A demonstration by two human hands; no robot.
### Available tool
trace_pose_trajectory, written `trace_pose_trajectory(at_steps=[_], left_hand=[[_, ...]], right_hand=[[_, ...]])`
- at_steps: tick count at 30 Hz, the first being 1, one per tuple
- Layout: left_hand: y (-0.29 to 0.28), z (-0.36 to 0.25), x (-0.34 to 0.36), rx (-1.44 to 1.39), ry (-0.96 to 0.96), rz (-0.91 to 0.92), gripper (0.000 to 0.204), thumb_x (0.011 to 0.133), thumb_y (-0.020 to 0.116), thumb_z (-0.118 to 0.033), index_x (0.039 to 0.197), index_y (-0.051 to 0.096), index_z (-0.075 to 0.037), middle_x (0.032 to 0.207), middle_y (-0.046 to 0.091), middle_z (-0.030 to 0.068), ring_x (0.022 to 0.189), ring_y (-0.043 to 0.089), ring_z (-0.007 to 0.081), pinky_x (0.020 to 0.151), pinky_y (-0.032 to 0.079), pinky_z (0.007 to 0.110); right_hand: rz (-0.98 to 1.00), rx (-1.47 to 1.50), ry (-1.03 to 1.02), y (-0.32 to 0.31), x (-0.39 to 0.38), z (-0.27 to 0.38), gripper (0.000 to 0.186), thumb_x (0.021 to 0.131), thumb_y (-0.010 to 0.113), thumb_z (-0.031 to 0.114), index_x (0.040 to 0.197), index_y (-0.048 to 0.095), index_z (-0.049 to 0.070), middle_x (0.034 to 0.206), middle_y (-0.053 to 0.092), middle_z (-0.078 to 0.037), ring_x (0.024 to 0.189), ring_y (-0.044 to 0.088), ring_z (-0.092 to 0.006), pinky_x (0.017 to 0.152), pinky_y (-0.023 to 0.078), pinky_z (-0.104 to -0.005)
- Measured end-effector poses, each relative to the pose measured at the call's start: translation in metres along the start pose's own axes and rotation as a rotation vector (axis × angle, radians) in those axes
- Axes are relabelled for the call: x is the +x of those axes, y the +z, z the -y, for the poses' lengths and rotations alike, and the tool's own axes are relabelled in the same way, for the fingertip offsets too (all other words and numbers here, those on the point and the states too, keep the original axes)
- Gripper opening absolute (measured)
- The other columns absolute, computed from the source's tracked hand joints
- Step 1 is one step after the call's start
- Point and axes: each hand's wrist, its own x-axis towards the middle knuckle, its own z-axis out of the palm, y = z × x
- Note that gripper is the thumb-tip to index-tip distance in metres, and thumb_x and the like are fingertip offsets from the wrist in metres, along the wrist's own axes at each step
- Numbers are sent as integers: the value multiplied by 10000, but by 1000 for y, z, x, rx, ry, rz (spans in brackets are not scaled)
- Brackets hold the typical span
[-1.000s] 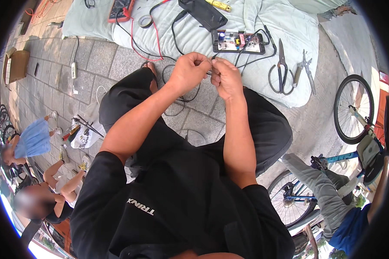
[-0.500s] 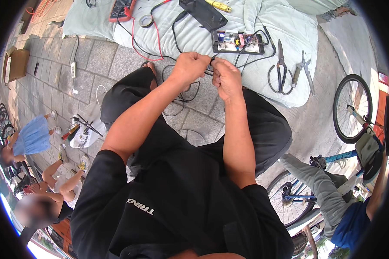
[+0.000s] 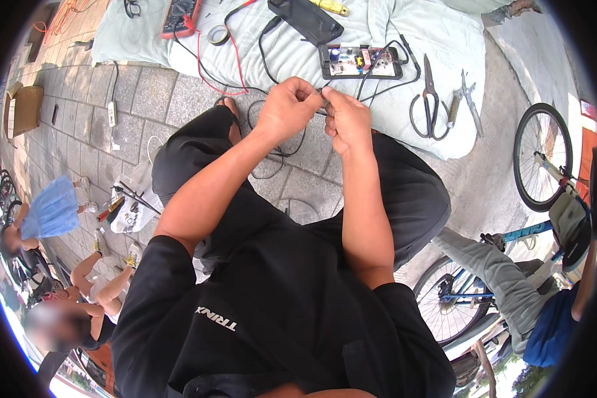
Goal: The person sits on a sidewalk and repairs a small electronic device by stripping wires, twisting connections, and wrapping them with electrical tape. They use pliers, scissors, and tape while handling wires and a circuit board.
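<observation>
Hands shifted slightly, left hand (image 3: 286, 107), right hand (image 3: 345, 118) pinching black wire (image 3: 368, 69)

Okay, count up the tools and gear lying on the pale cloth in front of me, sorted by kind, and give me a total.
Scissors: 1
Pliers: 1
Open circuit board case: 1
Tape roll: 1
Black box: 1
Red-cased meter: 1
Yellow-handled tool: 1
Total: 7 on the cloth, loose wires not counted.

A thin black wire (image 3: 323, 109) is pinched taut between the fingertips of both hands.
</observation>
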Motion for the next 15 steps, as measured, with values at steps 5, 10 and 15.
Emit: trace_pose_trajectory(at_steps=[5, 10, 15], left_hand=[[-2, 0, 0, 34, 30, 24, 164, 939, 691, -126, 996, 661, 24, 851, 697, 40, 717, 638, 93, 652, 518, 256], [-2, 1, -1, -8, 23, 49, 166, 950, 690, -118, 1005, 656, 35, 866, 709, 55, 735, 643, 96, 668, 525, 261], [-2, -3, -3, -60, -17, 51, 183, 957, 689, -118, 1014, 648, 52, 882, 719, 77, 742, 646, 106, 672, 527, 267]], right_hand=[[121, 114, 96, -4, 9, 2, 173, 940, 753, 222, 921, 668, 73, 658, 485, 44, 487, 403, -77, 430, 282, -267], [252, 306, 153, -8, 21, -10, 132, 956, 724, 192, 948, 656, 79, 661, 488, 42, 507, 413, -87, 444, 299, -265], [370, 409, 181, -6, 23, -14, 185, 1026, 662, 216, 869, 603, 136, 650, 481, 61, 496, 413, -63, 447, 338, -243]])
